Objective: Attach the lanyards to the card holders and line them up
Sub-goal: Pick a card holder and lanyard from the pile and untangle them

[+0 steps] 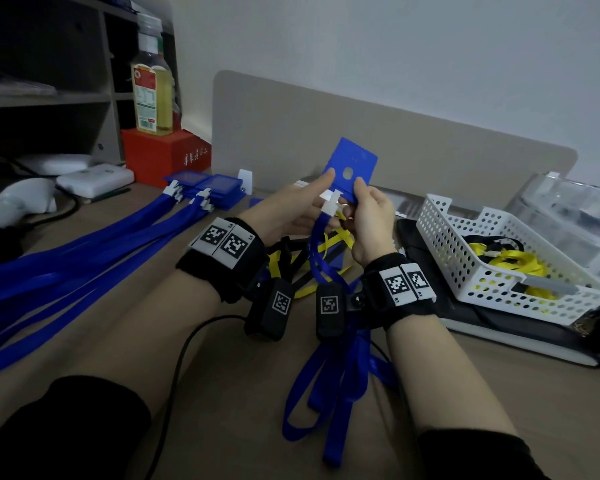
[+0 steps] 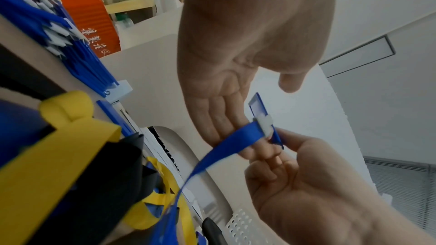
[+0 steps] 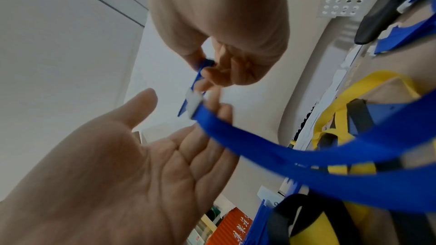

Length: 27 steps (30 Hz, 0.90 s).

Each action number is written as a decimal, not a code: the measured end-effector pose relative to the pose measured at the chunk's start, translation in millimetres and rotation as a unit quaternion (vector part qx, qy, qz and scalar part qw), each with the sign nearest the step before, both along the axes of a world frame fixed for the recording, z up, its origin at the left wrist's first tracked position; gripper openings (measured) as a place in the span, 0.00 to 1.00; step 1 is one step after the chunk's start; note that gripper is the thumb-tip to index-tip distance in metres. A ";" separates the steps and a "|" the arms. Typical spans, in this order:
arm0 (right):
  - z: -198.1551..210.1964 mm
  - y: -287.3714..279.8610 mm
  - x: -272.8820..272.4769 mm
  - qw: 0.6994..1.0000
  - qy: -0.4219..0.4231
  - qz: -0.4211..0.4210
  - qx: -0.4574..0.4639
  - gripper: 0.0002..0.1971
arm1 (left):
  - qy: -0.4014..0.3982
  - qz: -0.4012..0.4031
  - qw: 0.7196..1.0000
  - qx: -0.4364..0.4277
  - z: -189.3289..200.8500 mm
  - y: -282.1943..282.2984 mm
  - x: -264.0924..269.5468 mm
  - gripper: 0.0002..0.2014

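Observation:
I hold a blue card holder [image 1: 355, 157] upright above the desk. My right hand [image 1: 361, 199] pinches its lower end between thumb and fingers, as the right wrist view shows at the holder's edge [image 3: 200, 70]. A white clip [image 1: 330, 199] on a blue lanyard [image 1: 321, 265] sits against the holder's bottom edge. My left hand [image 1: 317, 194] is flat, with its straight fingers [image 3: 212, 111] under the clip [image 3: 193, 101] and strap [image 3: 283, 156] and its thumb held out. The strap hangs down between my wrists to the desk.
Several blue holders with lanyards attached [image 1: 201, 188] lie side by side at the left. A white perforated basket [image 1: 499, 265] at the right holds yellow lanyards. Loose yellow and black lanyards [image 1: 291, 268] lie under my hands. A beige divider [image 1: 361, 133] backs the desk.

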State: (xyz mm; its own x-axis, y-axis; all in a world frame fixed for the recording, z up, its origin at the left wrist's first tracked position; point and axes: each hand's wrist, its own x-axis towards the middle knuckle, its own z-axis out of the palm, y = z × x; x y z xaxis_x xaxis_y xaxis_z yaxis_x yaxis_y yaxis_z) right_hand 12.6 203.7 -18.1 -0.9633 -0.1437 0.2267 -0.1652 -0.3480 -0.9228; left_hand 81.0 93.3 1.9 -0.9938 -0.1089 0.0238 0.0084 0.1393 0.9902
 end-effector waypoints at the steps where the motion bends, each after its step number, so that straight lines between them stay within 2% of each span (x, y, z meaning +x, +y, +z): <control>1: 0.3 1.6 -2.3 1.000 -0.007 -0.012 -0.009 0.11 | -0.004 -0.010 1.000 0.008 0.5 0.8 1.7 0.24; 4: 1.1 3.1 -10.7 0.999 -0.017 -0.044 0.001 0.11 | 0.000 -0.019 0.999 0.042 3.6 0.1 3.5 0.15; 12: 25.5 -15.4 -23.0 0.996 -0.014 -0.046 0.069 0.12 | 0.011 0.011 0.999 0.048 15.3 -22.2 20.2 0.14; 20: 42.7 -76.7 -24.3 0.996 -0.027 0.022 0.084 0.11 | -0.031 0.110 0.993 0.023 16.7 -75.5 62.5 0.15; 27: 42.9 -156.2 -22.8 0.991 -0.064 0.098 0.064 0.14 | -0.075 0.225 0.971 -0.030 25.8 -134.2 119.3 0.15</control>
State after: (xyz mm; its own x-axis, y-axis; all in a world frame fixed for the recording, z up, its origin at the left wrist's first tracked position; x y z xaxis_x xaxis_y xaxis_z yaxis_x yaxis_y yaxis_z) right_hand -10.3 47.5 24.8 -0.9339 -0.3501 0.0718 0.0158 -0.2412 -0.9703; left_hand 200.3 -40.9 27.7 -0.8385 -0.5361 -0.0974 -0.2095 0.1522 0.9659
